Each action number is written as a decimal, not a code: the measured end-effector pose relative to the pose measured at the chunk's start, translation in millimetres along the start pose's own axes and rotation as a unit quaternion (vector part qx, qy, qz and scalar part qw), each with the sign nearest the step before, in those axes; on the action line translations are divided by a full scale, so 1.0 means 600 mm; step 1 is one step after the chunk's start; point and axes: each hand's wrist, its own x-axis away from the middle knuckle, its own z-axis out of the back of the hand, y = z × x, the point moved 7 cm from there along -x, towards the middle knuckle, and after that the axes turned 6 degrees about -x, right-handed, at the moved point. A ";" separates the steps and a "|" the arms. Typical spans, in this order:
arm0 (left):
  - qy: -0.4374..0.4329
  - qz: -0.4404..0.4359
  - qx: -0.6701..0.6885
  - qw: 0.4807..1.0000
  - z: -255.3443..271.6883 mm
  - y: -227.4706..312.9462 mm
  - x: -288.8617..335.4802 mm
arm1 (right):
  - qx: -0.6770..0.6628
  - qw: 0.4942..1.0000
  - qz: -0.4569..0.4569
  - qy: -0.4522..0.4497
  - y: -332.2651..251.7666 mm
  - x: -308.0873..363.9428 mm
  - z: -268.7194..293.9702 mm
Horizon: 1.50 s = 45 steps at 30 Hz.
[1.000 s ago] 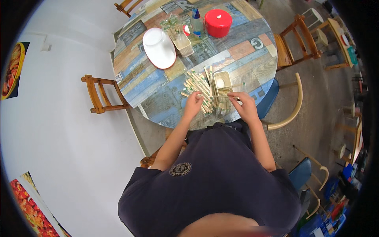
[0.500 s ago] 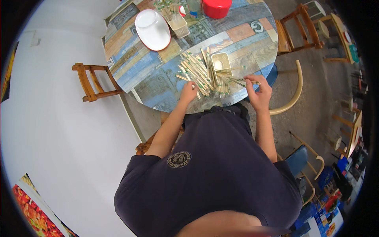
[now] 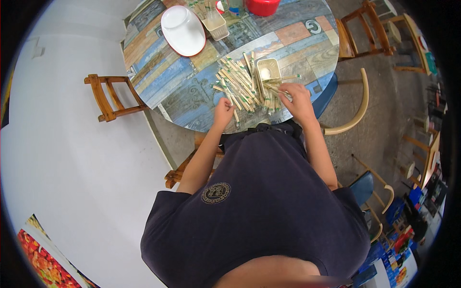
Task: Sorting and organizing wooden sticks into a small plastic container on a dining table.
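Note:
A loose heap of wrapped chopsticks (image 3: 240, 82), pale sticks in clear sleeves with green ends, lies near the table's front edge. At the heap's left side my left hand (image 3: 224, 113) is closed, its fingertips pinching a slim chopstick packet that slants past them. My right hand (image 3: 298, 102) reaches in over the right end of the pile, fingers curled round chopstick packets; its knuckles hide part of them. Just beyond that hand stands a cream rectangular basket (image 3: 269, 70) with something white inside, and a single packet sticks out to the right in front of it.
The round table (image 3: 182, 108) has a patchwork wood-look top. Toward its far side are a white oval tray (image 3: 184, 38), another cream basket (image 3: 217, 30) with sticks, and a red container (image 3: 262, 6). Wooden chairs stand left (image 3: 113, 98) and right (image 3: 362, 33); a curved-arm chair (image 3: 360, 108) is close by my right.
My right hand has moved left, in over the chopsticks beside the basket. My left hand has shifted slightly left and nearer to me, with the packet's end shifting too.

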 end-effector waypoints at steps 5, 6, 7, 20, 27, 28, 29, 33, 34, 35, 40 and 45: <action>0.044 -0.020 0.117 0.992 0.028 0.010 0.018 | -0.026 0.997 0.065 0.041 -0.031 0.012 0.028; 0.039 -0.021 0.116 0.992 0.033 0.030 0.021 | -0.025 0.997 0.061 0.044 -0.028 0.017 0.033; 0.048 -0.026 0.155 0.986 0.041 0.051 0.024 | -0.034 0.995 0.058 0.072 -0.026 0.023 0.045; 0.045 -0.328 0.085 0.940 0.105 0.446 0.035 | -0.256 0.958 0.087 0.092 -0.122 0.025 0.112; 0.021 -0.336 0.073 0.939 0.047 0.450 0.013 | -0.206 0.966 0.122 0.103 -0.119 0.014 0.112; 0.043 -0.309 0.084 0.946 0.049 0.435 0.006 | -0.206 0.965 0.123 0.106 -0.114 0.011 0.113; 0.051 -0.277 0.099 0.954 0.047 0.400 -0.004 | -0.191 0.966 0.130 0.116 -0.108 0.013 0.113; 0.105 -0.180 0.058 0.976 0.054 0.232 -0.028 | -0.069 0.990 0.110 0.057 -0.064 0.009 0.078; 0.113 -0.176 0.030 0.978 0.054 0.174 -0.038 | -0.057 0.994 0.089 0.018 -0.047 0.004 0.057; 0.077 -0.155 0.003 0.985 0.048 0.142 -0.037 | -0.053 0.997 0.061 -0.008 -0.039 0.003 0.049; -0.059 -0.059 -0.001 0.997 0.008 0.065 -0.012 | -0.011 0.997 0.005 -0.073 -0.027 0.003 0.035; -0.067 -0.025 -0.073 0.995 -0.024 0.058 -0.018 | -0.067 0.994 0.092 -0.004 -0.080 0.001 0.068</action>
